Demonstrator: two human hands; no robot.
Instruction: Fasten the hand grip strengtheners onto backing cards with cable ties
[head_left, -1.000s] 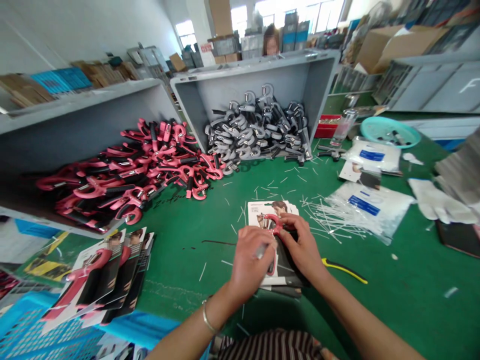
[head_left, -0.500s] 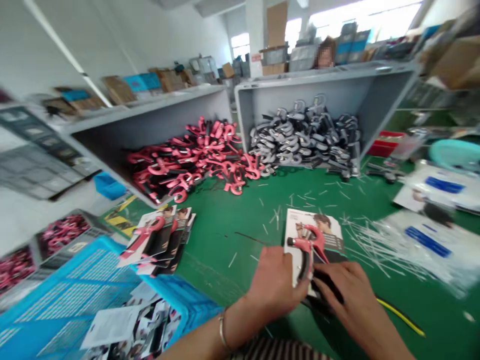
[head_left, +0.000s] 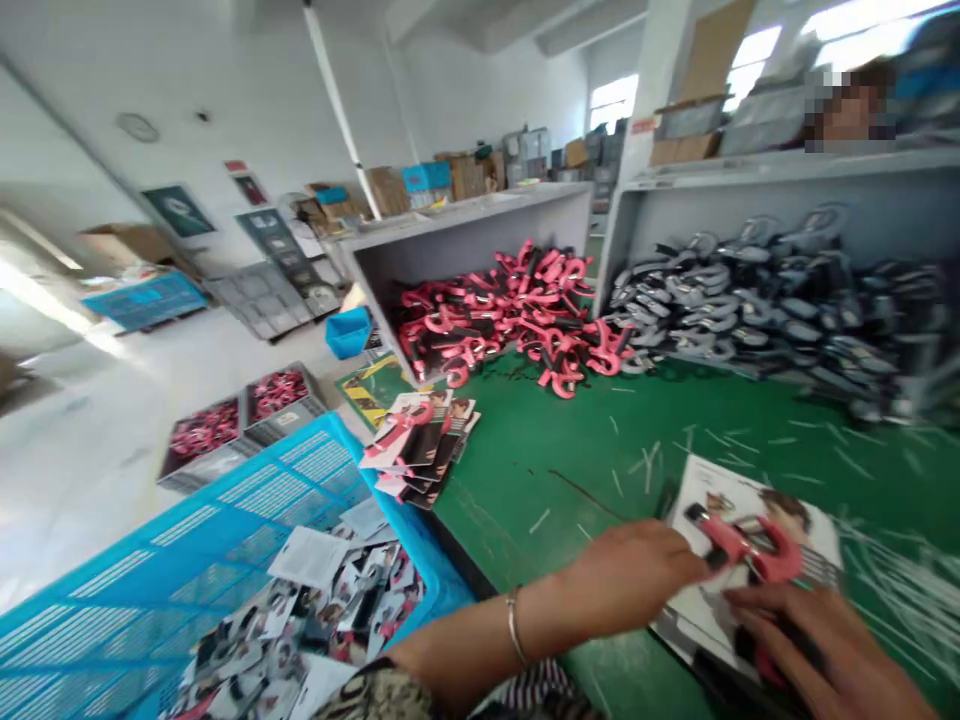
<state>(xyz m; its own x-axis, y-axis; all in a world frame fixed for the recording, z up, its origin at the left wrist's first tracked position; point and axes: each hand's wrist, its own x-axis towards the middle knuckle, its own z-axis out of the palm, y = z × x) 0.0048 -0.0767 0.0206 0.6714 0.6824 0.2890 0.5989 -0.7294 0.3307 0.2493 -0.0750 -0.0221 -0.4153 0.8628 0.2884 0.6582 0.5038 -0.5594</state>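
A pink hand tool (head_left: 776, 555) with a curved, hook-like head and black grips lies over a printed backing card (head_left: 694, 495). At the left, my left hand (head_left: 637, 570) has its fingertips closed on the tool's handle side. My right hand (head_left: 832, 640) is blurred by motion, its fingers curled round the lower black grip at the card's near edge. Under the card are more dark-edged cards, partly hidden by my hands.
Pink tools (head_left: 525, 310) fill a tipped grey bin; grey tools (head_left: 735, 300) fill another beside it. Carded pink tools (head_left: 427, 440) are stacked at the table's left edge. A blue basket (head_left: 247, 490) holds many carded pieces. White plastic ties (head_left: 900, 590) lie scattered at right.
My view has swung left, so everything shifts rightward in the picture. The tool is turned on the card, its handles spread wider. My left hand has moved to its side.
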